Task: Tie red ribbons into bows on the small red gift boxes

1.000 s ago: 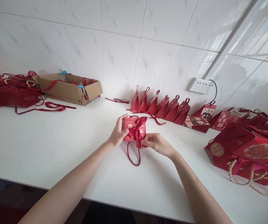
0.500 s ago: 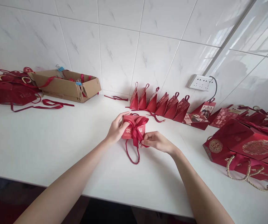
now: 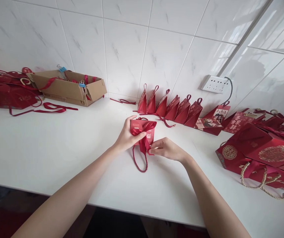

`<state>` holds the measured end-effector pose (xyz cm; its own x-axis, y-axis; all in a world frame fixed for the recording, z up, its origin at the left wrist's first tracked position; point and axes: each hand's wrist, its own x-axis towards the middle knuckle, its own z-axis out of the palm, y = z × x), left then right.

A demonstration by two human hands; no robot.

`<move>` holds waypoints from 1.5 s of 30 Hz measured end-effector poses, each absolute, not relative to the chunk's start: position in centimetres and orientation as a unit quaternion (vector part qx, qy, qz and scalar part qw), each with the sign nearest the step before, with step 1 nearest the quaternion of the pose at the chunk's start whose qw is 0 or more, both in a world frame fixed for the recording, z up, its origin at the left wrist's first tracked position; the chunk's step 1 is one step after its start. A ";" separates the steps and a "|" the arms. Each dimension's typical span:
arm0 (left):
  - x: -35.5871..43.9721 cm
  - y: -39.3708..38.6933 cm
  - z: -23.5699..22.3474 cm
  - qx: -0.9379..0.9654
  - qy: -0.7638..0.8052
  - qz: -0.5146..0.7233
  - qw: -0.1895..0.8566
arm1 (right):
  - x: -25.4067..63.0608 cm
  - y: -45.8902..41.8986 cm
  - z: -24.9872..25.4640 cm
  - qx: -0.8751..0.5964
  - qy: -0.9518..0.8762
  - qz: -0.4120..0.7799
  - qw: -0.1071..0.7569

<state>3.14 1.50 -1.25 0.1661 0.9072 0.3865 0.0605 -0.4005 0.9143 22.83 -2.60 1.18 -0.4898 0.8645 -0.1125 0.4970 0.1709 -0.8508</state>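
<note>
1. A red rope loop [image 3: 142, 171] sticks out from the small box toward the person, flat on the white table [image 3: 57, 148]. If a finger or sleeve caught in it, the box could get dragged.
2. The right hand [image 3: 168, 148] is nearly all curled up. Its thumb and pointing finger pinch the tail of the red bow [image 3: 144, 145]. A hard tug there could make the knot slip or pull the bow crooked.
3. The left hand [image 3: 128, 135] is bent partway, with its thumb over the bow and its fingers at the box's far side. If the thumb pushes too hard, the loops could get squashed. If it lets go too soon, the box could spin.
4. The small red box [image 3: 150, 134] is in the middle of the table, between the two hands. It looks like thin card, so a tight squeeze could dent it. I can't tell how tight the knot is.
5. Behind it are a loose ribbon [image 3: 168, 125] and a row of pointy red boxes [image 3: 171, 109]. They are near, so a bump from a hand could tip some over.
</note>
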 end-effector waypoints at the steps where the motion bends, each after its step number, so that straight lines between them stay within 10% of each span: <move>1: 3.2 1.4 -1.2 0.650 0.374 0.532 0.393 | 23.0 -2.7 1.2 -0.461 -0.741 0.459 0.168; 5: 3.4 1.4 -1.1 0.649 0.385 0.531 0.385 | 23.0 -2.9 1.3 -0.450 -0.708 0.540 0.060; 26: 4.0 1.4 -1.2 0.624 0.424 0.574 0.319 | 23.6 -3.3 3.6 -0.542 -0.629 0.455 0.321; 33: 4.2 1.1 -1.3 0.643 0.423 0.561 0.304 | 21.5 -3.7 2.0 -0.526 -0.694 0.460 0.173; 45: 4.1 1.1 -1.4 0.654 0.409 0.563 0.294 | 16.7 -4.7 -1.0 -0.473 -0.653 0.518 0.285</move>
